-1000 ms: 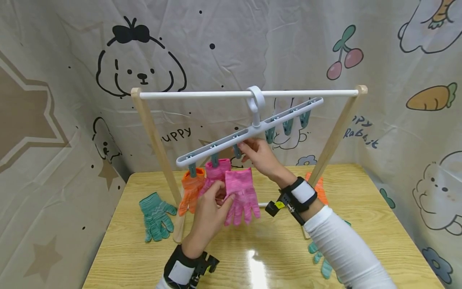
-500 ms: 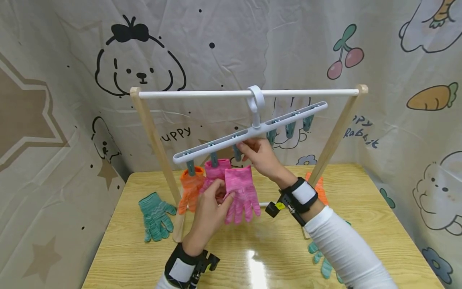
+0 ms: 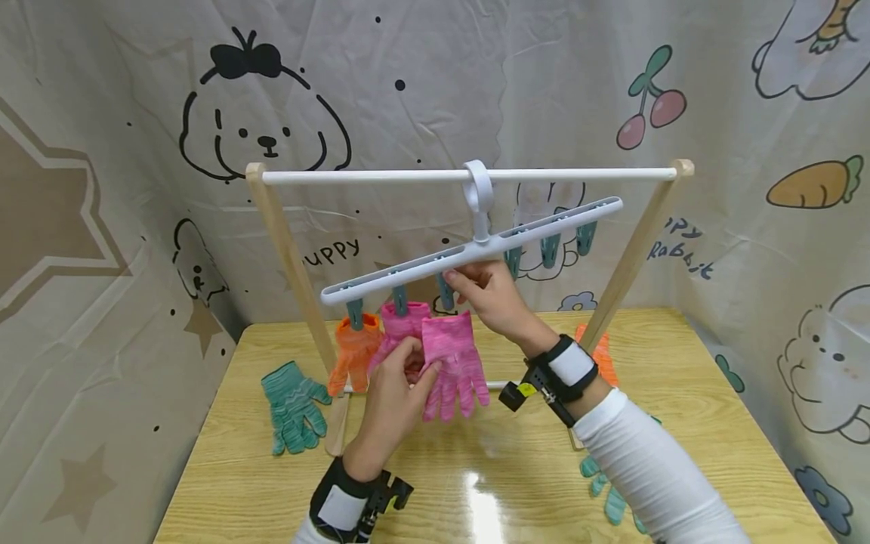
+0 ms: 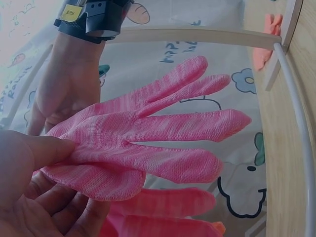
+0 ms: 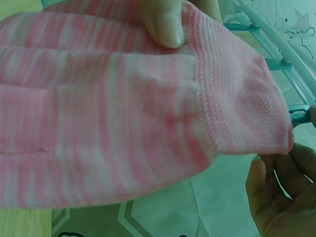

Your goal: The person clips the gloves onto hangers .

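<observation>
My left hand [image 3: 397, 385] pinches a pink knit glove [image 3: 455, 363] near its cuff, thumb in front; the glove's fingers point down in the head view. My right hand [image 3: 491, 295] pinches a grey-green clothespin [image 3: 445, 290] under the white hanger [image 3: 408, 273]. The pink glove's cuff is just below that clothespin; in the right wrist view the cuff [image 5: 242, 94] lies right at the clip [image 5: 300, 116]. To the left, a second pink glove [image 3: 402, 321] and an orange glove [image 3: 355, 347] hang from clothespins.
The hanger hooks over a white rod [image 3: 367, 178] on wooden posts [image 3: 628, 264]. Several other clothespins [image 3: 550, 251] hang on its right half. On the table lie a green glove [image 3: 294, 408] at left, and orange [image 3: 605, 359] and green gloves [image 3: 615, 505] partly hidden by the right arm.
The hanger has turned slightly, its left end moving left and up and its right end moving right and down. Hung gloves shift left with it. Both hands keep their holds almost in place.
</observation>
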`<state>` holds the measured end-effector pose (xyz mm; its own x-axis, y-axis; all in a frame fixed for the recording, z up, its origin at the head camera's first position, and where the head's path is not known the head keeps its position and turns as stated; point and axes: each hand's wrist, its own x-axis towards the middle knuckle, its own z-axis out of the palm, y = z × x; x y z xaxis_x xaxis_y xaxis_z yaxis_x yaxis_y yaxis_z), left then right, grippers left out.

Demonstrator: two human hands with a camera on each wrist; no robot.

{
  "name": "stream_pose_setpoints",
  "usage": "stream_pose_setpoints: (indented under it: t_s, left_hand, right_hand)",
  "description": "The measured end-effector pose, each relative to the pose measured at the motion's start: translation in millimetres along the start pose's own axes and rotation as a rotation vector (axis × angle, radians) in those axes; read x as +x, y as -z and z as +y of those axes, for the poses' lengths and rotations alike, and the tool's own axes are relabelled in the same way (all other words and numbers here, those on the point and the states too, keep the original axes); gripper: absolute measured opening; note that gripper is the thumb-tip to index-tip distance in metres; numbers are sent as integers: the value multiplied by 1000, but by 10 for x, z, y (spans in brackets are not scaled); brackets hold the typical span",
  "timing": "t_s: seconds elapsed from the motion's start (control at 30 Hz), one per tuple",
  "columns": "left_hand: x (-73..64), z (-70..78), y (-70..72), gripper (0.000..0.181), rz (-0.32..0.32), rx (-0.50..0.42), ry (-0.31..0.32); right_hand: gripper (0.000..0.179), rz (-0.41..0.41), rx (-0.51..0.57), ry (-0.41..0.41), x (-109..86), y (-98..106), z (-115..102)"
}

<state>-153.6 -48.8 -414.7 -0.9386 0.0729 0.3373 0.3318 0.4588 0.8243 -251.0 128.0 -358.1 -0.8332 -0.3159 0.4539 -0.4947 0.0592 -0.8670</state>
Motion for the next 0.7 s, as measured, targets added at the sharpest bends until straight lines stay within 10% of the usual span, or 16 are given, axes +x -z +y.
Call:
stream_pose_setpoints:
  t_s: [0.7]
  left_hand:
    - [25,-36,12,17,1,-29,31]
  right_hand:
    - [20,-32,-54,33,19,-15,-48]
